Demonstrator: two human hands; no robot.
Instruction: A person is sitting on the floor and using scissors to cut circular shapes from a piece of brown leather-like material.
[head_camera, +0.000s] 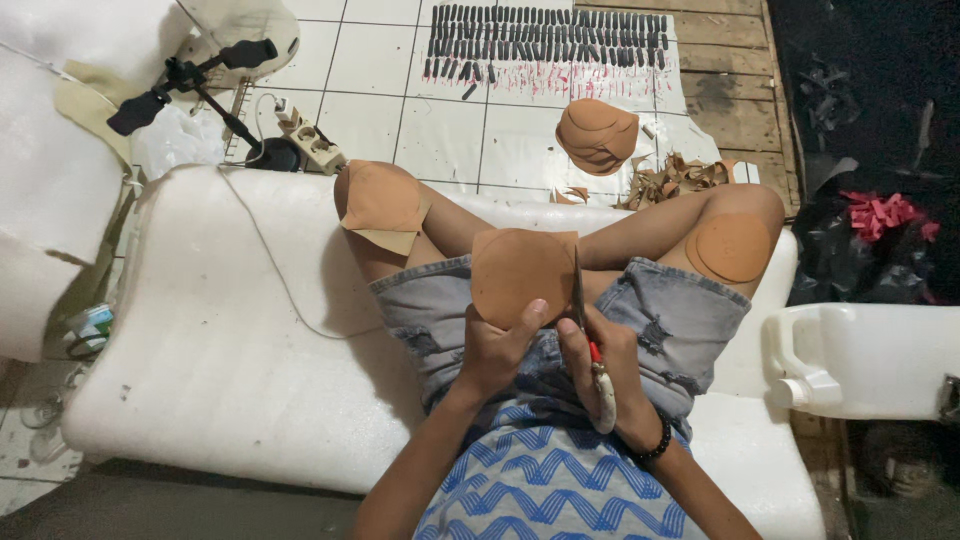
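Both hands are closed, the left hand (497, 350) pinching the tan leather piece (520, 275) and the right hand (603, 345) gripping scissors (590, 340) just beside it, whose blade could nick the left thumb.

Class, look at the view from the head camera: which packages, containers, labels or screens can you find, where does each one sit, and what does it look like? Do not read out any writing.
Jerry can: far right beside the cushion, lying on its side, white plastic, boxy with a handle and spout.
Small container: far left edge by the cushion, white with a green and blue label.
No screens or signs show.
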